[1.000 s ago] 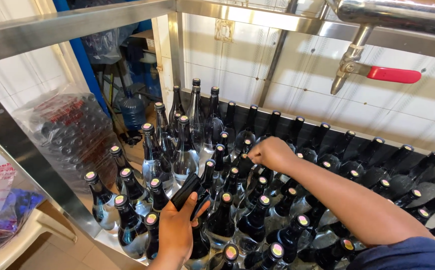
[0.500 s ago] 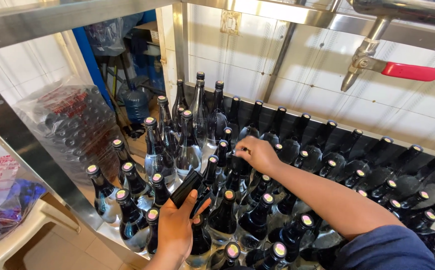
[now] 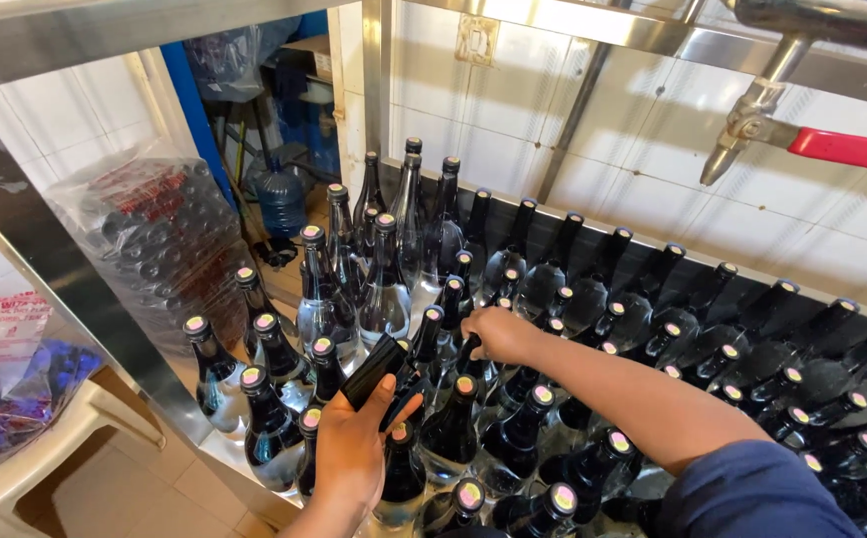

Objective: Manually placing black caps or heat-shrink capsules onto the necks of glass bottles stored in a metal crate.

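**Bottles crowd the steel bench under both your hands**

Bottles (image 3: 424,329) of dark glass with pale round caps are the landmark: they stand upright and shoulder to shoulder across the steel bench (image 3: 85,299), and farther back and to the right of them more lie tilted in rows against the tiled wall (image 3: 643,209).

Left of the bottles you see a white plastic chair (image 3: 45,448) carrying a clear bag (image 3: 0,359), and beyond it a shrink-wrapped pack of bottles (image 3: 154,249) leaning behind the bench frame.

At the near-left part of the cluster, your left hand (image 3: 354,448) comes up from below, fingers curled around a small black flat object (image 3: 374,371); what it is cannot be told. It sits just above the capped necks there.

In the middle of the cluster, your right hand (image 3: 498,334) is closed over the neck of one dark bottle (image 3: 468,364), with your blue sleeve (image 3: 752,493) trailing off to the near right.

Above and right of the bottles, a metal tap with a red lever (image 3: 847,147) juts from the overhead pipe.
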